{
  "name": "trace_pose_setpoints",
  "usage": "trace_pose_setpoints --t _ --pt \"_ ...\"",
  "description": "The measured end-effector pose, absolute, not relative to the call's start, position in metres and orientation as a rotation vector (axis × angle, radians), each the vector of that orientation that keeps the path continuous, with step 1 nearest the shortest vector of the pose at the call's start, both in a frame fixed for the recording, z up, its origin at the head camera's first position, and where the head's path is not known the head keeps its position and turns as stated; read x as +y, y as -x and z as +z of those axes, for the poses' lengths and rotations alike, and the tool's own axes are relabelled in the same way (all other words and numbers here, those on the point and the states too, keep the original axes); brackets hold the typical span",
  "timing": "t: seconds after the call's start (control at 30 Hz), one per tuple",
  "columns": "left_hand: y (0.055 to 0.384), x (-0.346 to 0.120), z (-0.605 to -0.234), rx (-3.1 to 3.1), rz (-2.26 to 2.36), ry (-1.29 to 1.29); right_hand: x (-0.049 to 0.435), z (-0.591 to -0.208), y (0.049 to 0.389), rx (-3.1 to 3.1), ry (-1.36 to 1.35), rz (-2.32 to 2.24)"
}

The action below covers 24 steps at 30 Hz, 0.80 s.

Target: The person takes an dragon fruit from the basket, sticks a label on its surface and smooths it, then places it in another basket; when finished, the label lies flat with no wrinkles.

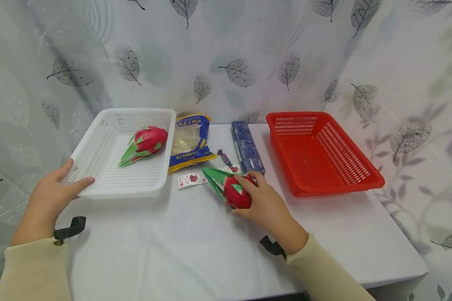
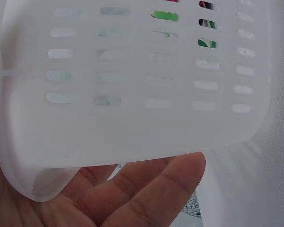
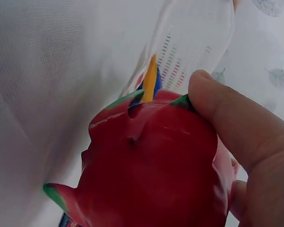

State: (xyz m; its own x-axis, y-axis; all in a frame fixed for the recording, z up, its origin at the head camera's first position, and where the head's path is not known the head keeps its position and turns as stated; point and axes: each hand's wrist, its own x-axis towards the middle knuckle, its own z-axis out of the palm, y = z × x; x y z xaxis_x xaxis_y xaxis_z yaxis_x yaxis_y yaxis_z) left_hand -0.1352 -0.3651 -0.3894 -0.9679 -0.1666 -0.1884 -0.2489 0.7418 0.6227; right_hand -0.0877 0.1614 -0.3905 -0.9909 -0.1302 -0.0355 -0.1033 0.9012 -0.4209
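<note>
The right hand [image 1: 265, 205] grips a red, rounded dragon fruit with long green leaves [image 1: 236, 194] over the middle of the white-clothed bench [image 1: 196, 251]; whether it touches the cloth cannot be told. Its fingers hide part of the fruit, and the right wrist view crops the fruit's lower side. The left hand [image 1: 52, 190] holds the near-left corner of a white perforated plastic basket [image 1: 105, 167], thumb over the rim, fingers below. Inside, a second red-and-green dragon fruit [image 1: 150, 140] lies on its side, only slivers showing through the slots in the left wrist view.

The basket covers the left side of a blue-and-yellow pasta packet [image 1: 190, 140]. Green leaves interrupt white paper with red prints [image 1: 190, 179]; one strip or two is unclear. A small purple wrapped sweet [image 1: 224, 157] lies beside a long dark-blue box [image 1: 247, 146].

A red plastic basket [image 1: 309, 163] reaches the bench's right edge. White cloth stretches between the held fruit and the near edge.
</note>
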Motion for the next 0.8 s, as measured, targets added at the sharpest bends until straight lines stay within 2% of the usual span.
trace_pose_setpoints --t 0.8 --pt "0.132 -0.365 -0.390 2.852 1.023 0.262 0.151 -0.396 0.078 3.040 0.122 -0.506"
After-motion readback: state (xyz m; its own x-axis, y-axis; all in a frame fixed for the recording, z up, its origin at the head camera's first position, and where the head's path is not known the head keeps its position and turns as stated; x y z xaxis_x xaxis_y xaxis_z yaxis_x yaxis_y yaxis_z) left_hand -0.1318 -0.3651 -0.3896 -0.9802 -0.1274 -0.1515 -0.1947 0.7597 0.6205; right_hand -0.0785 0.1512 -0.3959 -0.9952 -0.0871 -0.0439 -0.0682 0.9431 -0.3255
